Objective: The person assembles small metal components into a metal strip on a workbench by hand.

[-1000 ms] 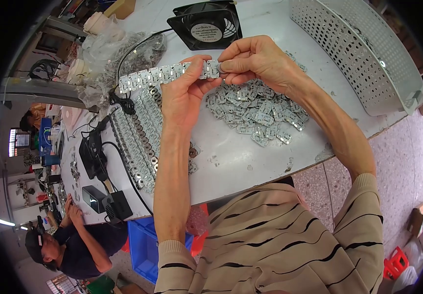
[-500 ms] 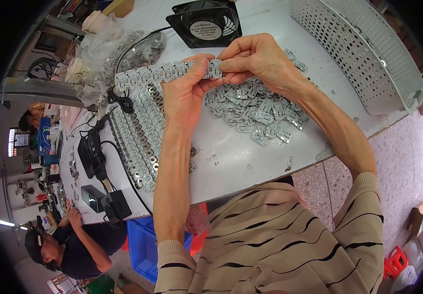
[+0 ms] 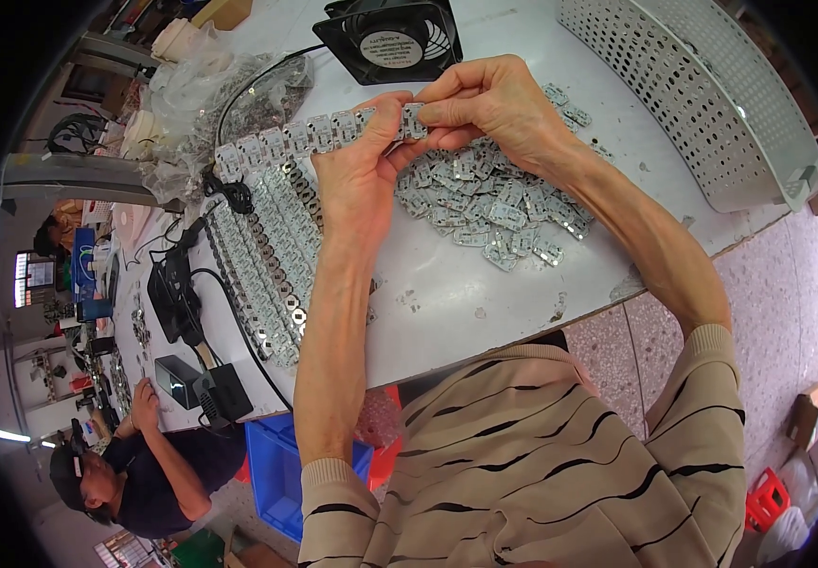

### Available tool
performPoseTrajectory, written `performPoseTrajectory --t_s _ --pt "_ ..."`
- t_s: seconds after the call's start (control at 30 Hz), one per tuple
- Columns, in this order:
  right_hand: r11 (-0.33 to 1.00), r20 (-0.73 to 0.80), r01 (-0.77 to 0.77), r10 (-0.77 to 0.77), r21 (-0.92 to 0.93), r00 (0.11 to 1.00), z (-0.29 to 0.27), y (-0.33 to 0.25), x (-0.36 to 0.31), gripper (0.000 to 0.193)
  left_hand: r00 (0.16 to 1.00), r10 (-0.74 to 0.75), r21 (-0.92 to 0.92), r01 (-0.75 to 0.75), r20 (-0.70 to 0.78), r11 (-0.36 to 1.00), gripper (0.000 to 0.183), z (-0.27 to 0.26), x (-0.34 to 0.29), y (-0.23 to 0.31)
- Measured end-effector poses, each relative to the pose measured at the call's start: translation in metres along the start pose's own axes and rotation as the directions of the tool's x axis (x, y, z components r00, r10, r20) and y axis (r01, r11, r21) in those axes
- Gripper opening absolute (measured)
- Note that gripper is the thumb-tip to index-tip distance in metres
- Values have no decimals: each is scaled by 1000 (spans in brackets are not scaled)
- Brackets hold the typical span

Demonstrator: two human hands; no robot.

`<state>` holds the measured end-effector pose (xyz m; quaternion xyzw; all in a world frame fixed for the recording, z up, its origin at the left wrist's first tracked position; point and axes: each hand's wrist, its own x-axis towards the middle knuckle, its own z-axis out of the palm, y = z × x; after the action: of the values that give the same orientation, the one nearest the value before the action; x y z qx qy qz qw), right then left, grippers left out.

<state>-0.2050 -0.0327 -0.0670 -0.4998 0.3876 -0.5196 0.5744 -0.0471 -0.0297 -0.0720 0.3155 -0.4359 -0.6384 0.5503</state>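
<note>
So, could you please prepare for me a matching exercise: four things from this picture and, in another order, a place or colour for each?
Things
1. strip of small plates
2. square fan
3. perforated basket
4. open bin

Places or colours
A. black, near the top edge of the picture
B. blue, lower than the table
C. gripped by the left hand
D. light grey, toward the right side

Pairs: 1-C, 2-A, 3-D, 4-B

My strip (image 3: 272,144): pale metal-looking pieces, kinda shiny
Loose pile (image 3: 506,214): same metallic look, glinting bits
Worktop (image 3: 447,317): smooth white, semi-glossy, scuffed in spots
Basket (image 3: 759,172): smooth plastic, pretty matt to me
Bag (image 3: 182,93): thin clear plastic, crinkly, super shiny
My sleeves (image 3: 700,399): soft-looking matt knit cloth, ribbed edges
</note>
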Motion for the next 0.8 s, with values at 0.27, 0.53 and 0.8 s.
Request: performPoseTrajectory --t_s 0.27,0.53,0.8 --pt "996 46 -27 31 -87 998 -11 -14 5 14 987 -119 -112 131 110 985 20 -8 4 15" --pt "997 110 -65 68 -31 992 -11 -6 8 15 1000 -20 -82 18 -19 997 19 -4 1 7" --pt "994 91 -72 64 81 994 -9 -10 5 16 997 -80 -211 78 -1 974 19 -8 3 7"
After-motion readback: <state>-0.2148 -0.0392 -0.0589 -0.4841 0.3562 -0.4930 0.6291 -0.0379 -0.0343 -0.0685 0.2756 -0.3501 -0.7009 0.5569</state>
